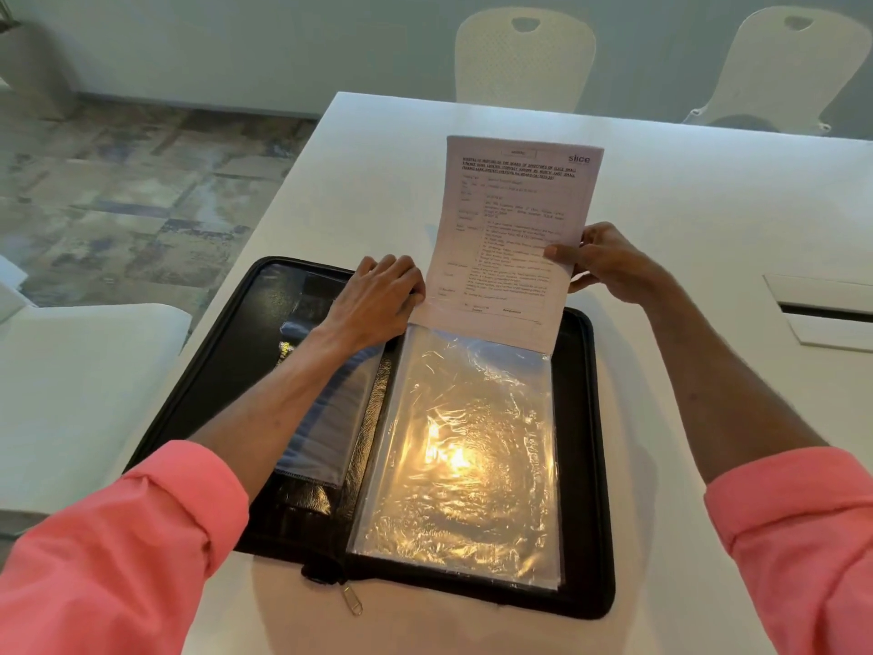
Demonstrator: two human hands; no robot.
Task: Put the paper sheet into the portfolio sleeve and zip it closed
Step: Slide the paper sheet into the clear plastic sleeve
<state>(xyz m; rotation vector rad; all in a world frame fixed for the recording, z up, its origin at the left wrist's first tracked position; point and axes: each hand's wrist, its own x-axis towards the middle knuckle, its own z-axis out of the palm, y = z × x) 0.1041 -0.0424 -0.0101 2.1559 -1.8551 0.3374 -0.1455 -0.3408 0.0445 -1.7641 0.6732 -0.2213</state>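
Note:
A black zip portfolio (590,465) lies open on the white table. Its right half carries a stack of clear plastic sleeves (458,446) that glare under a lamp. A printed paper sheet (510,229) stands upright at the sleeves' far edge, its bottom edge tucked at the top sleeve's opening. My right hand (609,262) pinches the sheet's right edge. My left hand (378,295) rests at the sheet's lower left corner, fingers on the sleeve's top edge. The zipper pull (352,602) hangs loose at the portfolio's near edge.
The white table (708,205) extends far and right, with a cable hatch (822,314) at right. Two white chairs (524,59) stand behind the far edge. Another white surface (71,394) sits at left over patterned floor.

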